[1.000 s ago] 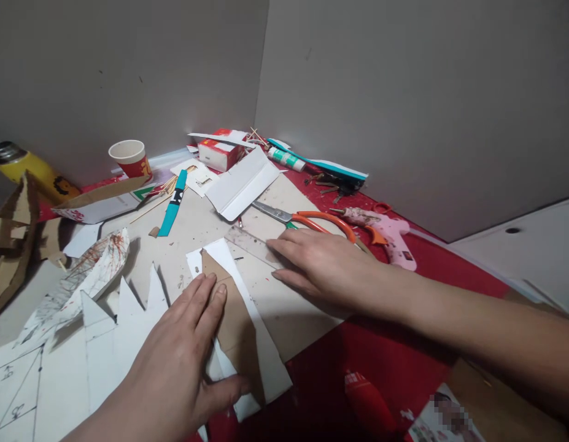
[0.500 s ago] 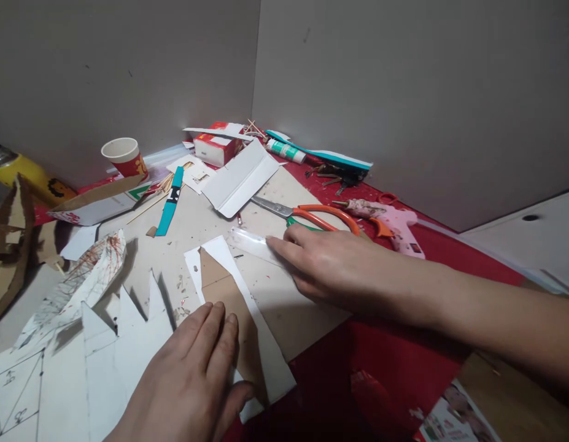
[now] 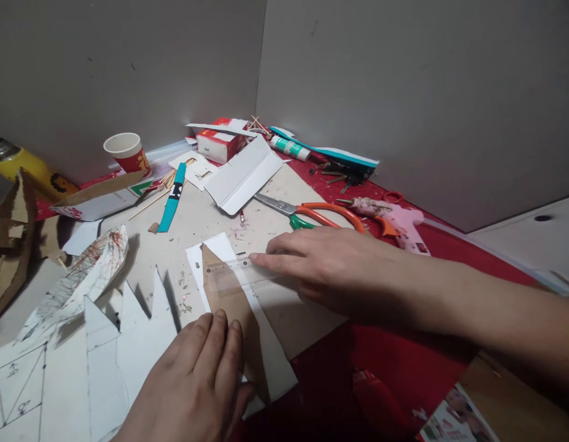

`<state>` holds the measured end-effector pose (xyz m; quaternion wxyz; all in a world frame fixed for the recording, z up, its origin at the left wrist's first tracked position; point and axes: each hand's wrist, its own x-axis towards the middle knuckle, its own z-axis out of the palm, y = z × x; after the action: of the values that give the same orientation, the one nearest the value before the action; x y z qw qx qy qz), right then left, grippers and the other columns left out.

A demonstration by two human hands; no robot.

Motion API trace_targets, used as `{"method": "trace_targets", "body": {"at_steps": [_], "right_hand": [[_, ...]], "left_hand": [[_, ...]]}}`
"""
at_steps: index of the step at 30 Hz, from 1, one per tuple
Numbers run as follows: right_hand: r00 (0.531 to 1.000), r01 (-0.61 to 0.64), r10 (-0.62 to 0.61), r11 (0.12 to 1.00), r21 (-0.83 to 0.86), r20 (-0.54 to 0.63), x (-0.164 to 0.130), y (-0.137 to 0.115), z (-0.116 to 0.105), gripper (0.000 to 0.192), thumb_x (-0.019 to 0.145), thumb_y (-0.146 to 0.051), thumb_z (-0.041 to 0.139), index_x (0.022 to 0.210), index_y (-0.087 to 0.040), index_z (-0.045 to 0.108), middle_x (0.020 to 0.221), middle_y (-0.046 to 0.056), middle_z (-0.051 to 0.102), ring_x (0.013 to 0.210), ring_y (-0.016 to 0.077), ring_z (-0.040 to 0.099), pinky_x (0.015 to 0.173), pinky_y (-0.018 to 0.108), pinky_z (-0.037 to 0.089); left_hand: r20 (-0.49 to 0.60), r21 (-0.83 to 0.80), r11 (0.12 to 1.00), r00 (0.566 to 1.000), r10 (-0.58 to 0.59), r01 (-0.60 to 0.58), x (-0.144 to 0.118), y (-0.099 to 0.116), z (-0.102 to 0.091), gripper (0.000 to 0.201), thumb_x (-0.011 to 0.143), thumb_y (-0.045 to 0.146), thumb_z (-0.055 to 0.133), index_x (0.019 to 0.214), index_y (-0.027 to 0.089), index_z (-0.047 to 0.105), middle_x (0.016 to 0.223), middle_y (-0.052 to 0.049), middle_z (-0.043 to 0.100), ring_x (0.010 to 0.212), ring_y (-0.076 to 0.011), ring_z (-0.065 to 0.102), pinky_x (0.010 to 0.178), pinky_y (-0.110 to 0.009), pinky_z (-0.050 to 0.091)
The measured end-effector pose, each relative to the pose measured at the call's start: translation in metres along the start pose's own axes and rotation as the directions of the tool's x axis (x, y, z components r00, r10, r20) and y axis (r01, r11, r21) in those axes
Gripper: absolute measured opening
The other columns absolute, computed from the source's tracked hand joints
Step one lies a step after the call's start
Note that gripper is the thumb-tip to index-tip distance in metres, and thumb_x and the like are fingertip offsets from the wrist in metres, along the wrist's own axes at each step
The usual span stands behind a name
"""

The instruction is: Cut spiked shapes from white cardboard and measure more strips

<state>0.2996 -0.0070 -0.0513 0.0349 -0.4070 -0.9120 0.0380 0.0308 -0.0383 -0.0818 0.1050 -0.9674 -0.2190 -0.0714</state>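
Observation:
My left hand (image 3: 192, 374) lies with its fingers flat on a brown cardboard strip (image 3: 231, 294), pointed at the far end. Under the strip sits a larger white card piece (image 3: 268, 334). My right hand (image 3: 307, 267) grips a clear plastic ruler (image 3: 224, 277) by its right end. The ruler lies across the upper part of the brown strip, and part of it is hidden beneath the fingers. Just beyond my right hand rest orange-handled scissors (image 3: 328, 213). A white card with pointed spikes (image 3: 137, 337) is to the left of my left hand.
A pink glue gun (image 3: 397, 218) is at the right. Toward the back stand a paper cup (image 3: 127, 153), a red and white box (image 3: 222, 142) and a folded white card (image 3: 245, 175). A yellow bottle (image 3: 33, 172) and cut cardboard (image 3: 12, 245) occupy the left.
My right hand has shifted slightly left and toward me, bringing the clear ruler from beside the white card onto the brown strip. My left hand stays pressed on the strip.

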Motion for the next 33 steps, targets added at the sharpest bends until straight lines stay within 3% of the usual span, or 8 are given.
{"method": "trace_targets", "body": {"at_steps": [8, 15, 19, 21, 25, 27, 29, 33], "right_hand": [[0.999, -0.005, 0.003, 0.999, -0.036, -0.054, 0.009, 0.011, 0.006, 0.047, 0.089, -0.012, 0.045, 0.134, -0.022, 0.055, 0.109, 0.014, 0.063, 0.086, 0.0252, 0.061, 0.073, 0.039, 0.047], [0.969, -0.189, 0.236, 0.899, 0.395, -0.073, 0.003, -0.008, 0.003, 0.062, 0.079, -0.019, 0.061, 0.140, -0.015, 0.049, 0.102, 0.011, 0.065, 0.084, 0.0208, 0.061, 0.072, 0.031, 0.050], [0.944, -0.166, 0.313, 0.717, 0.677, -0.100, 0.013, -0.032, 0.010, 0.046, 0.078, -0.007, 0.050, 0.121, -0.011, 0.065, 0.073, 0.003, 0.062, 0.061, 0.0135, 0.054, 0.062, 0.025, 0.049], [0.913, -0.201, 0.404, 0.568, 0.798, -0.058, 0.018, -0.041, 0.015, 0.042, 0.078, -0.008, 0.048, 0.114, -0.013, 0.069, 0.072, 0.002, 0.061, 0.060, 0.0123, 0.053, 0.062, 0.025, 0.048], [0.776, -0.340, 0.573, 0.032, 0.940, 0.262, 0.022, -0.050, 0.018, 0.045, 0.079, -0.019, 0.057, 0.124, -0.020, 0.063, 0.089, 0.002, 0.059, 0.058, 0.0083, 0.051, 0.050, 0.020, 0.042], [0.725, -0.342, 0.582, -0.160, 0.926, 0.369, 0.020, -0.053, 0.018, 0.051, 0.076, -0.022, 0.063, 0.127, -0.023, 0.060, 0.093, 0.001, 0.057, 0.052, 0.0050, 0.047, 0.046, 0.018, 0.039], [0.723, -0.324, 0.572, -0.215, 0.921, 0.388, 0.018, -0.056, 0.021, 0.053, 0.071, -0.018, 0.066, 0.124, -0.023, 0.062, 0.093, -0.001, 0.056, 0.054, 0.0040, 0.049, 0.049, 0.018, 0.041], [0.768, -0.384, 0.487, -0.170, 0.907, 0.416, 0.017, -0.061, 0.029, 0.043, 0.068, -0.010, 0.064, 0.110, -0.020, 0.068, 0.081, -0.003, 0.056, 0.055, 0.0060, 0.050, 0.048, 0.018, 0.039]], "left_hand": [[-0.047, 0.018, 1.000, 0.999, 0.020, -0.019, -0.002, 0.000, 0.006, 0.040, 0.092, 0.035, 0.048, 0.112, 0.007, 0.070, 0.115, -0.018, 0.071, 0.098, -0.0309, 0.071, 0.076, -0.038, 0.062], [-0.073, -0.029, 1.000, 0.997, -0.003, 0.001, -0.001, -0.003, 0.006, 0.040, 0.091, 0.035, 0.050, 0.111, 0.008, 0.071, 0.114, -0.017, 0.072, 0.101, -0.0313, 0.070, 0.078, -0.039, 0.062], [-0.033, -0.061, 0.998, 0.999, -0.005, 0.003, 0.001, -0.006, 0.001, 0.043, 0.088, 0.039, 0.055, 0.113, 0.008, 0.070, 0.116, -0.017, 0.071, 0.104, -0.0312, 0.069, 0.081, -0.038, 0.061], [-0.020, -0.073, 0.997, 1.000, -0.004, 0.002, 0.002, -0.006, -0.001, 0.043, 0.086, 0.039, 0.059, 0.113, 0.008, 0.070, 0.115, -0.017, 0.071, 0.102, -0.0316, 0.070, 0.081, -0.038, 0.061], [-0.010, -0.083, 0.997, 1.000, -0.001, 0.000, 0.003, -0.007, -0.004, 0.046, 0.082, 0.039, 0.063, 0.114, 0.006, 0.070, 0.116, -0.018, 0.071, 0.103, -0.0327, 0.069, 0.080, -0.038, 0.062], [-0.011, -0.084, 0.996, 1.000, -0.008, 0.007, 0.002, -0.007, -0.006, 0.048, 0.081, 0.040, 0.063, 0.115, 0.006, 0.069, 0.118, -0.018, 0.070, 0.104, -0.0328, 0.069, 0.080, -0.038, 0.062], [-0.010, -0.088, 0.996, 1.000, -0.020, 0.019, 0.001, -0.007, -0.008, 0.047, 0.081, 0.039, 0.063, 0.115, 0.006, 0.069, 0.118, -0.018, 0.070, 0.104, -0.0326, 0.069, 0.081, -0.038, 0.061], [-0.023, -0.127, 0.991, 0.999, -0.037, 0.034, -0.001, -0.009, -0.010, 0.042, 0.082, 0.033, 0.060, 0.113, 0.006, 0.070, 0.117, -0.017, 0.071, 0.104, -0.0313, 0.069, 0.081, -0.038, 0.061]]}}
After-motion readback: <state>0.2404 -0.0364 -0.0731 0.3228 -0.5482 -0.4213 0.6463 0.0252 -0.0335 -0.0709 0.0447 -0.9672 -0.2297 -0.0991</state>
